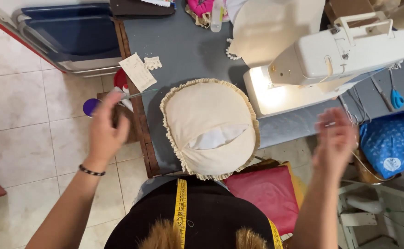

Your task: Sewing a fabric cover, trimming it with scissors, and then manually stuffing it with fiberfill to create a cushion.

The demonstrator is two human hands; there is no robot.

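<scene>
Both hands, left (104, 131) and right (334, 138), hover open-fingered and empty either side of the cushion cover (210, 127), frill already sewn on, back slit still open.

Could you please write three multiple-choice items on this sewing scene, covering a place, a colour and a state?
1. Where does the round frilled cushion cover lie?
A on the floor
B on the grey table
C on the sewing machine

2. What colour is the tape measure?
A yellow
B white
C green

3. How are the left hand and right hand?
A both gripping the cover
B one pressing the machine
C raised, holding nothing

Answers: 1 B, it rests flat on the tabletop; 2 A, yellow band at the chest; 3 C, both are lifted clear of the cover.
</scene>
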